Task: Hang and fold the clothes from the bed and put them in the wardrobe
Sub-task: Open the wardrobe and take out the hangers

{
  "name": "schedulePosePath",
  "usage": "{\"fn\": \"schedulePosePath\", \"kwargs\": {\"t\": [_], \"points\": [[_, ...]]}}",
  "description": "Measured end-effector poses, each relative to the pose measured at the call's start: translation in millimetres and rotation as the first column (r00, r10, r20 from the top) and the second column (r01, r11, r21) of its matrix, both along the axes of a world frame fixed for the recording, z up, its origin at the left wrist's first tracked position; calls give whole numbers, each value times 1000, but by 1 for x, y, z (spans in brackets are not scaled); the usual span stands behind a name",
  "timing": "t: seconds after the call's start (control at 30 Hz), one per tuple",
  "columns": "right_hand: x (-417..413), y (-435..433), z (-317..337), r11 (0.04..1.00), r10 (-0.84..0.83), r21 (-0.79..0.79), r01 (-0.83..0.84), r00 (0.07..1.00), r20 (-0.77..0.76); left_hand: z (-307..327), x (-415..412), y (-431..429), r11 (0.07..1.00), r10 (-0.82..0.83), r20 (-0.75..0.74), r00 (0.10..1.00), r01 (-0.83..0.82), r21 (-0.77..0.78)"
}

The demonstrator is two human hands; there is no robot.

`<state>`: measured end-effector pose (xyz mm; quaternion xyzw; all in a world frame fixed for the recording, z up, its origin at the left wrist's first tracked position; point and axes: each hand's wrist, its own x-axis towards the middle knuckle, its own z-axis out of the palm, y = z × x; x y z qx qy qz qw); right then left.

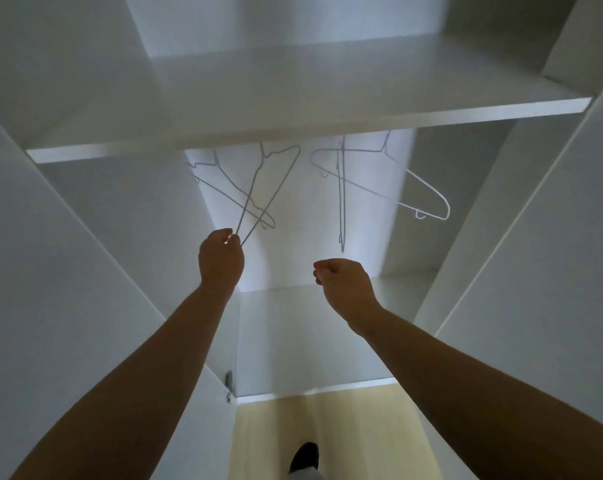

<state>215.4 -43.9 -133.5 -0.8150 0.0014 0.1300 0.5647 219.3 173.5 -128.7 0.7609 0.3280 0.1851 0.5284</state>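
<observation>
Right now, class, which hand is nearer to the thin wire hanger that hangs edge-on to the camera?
Right. The right hand sits just below that edge-on wire hanger; the left hand is further left, gripping a second wire hanger.

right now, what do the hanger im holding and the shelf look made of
The hanger looks like thin bent wire, probably metal with a pale coating: slim, even line. The shelf seems white laminated board: smooth matte face, square edge.

Single wide-angle view from head height, right at the open wardrobe [68,254], aimed forward and down into its hanging bay. Very near: shelf [327,98] edge across the frame, left hand [220,259] gripping a wire hanger [282,174] and right hand [345,289] mid-frame on outstretched arms, floor [276,427] at the bottom edge.
</observation>
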Motion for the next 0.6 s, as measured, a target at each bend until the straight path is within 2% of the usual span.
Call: {"fn": "schedulePosePath", "kwargs": {"t": [0.07,0.1,0.17,0.2,0.37,0.43,0.53,0.6], "points": [[33,33,-4,1000,29,-7,-30,998,-48,-9,32,35,999,38,-62,997,-39,-17],[52,51,-7,999,39,-9,-40,997,-67,-13,49,49,996,48,-77,996,-53,-75],[76,72,-10,999,41,-2,-41,995,-92,-21,69,62,986,-11,-117,993,-9,-167],[89,83,-11,999,41,10,-40,993,-108,-23,76,67,961,-38,-117,992,4,-277],[120,120,-13,998,61,24,-58,989,-138,-31,98,71,872,-235,-123,964,153,-465],[124,127,-17,997,70,62,-56,963,-259,-31,108,75,815,-268,-108,957,166,-555],[124,131,-22,985,111,167,-37,880,-461,-34,127,77,809,-316,-170,933,171,-562],[123,129,-27,989,107,139,-47,881,-462,-36,139,74,827,-339,-233,911,171,-535]]}}
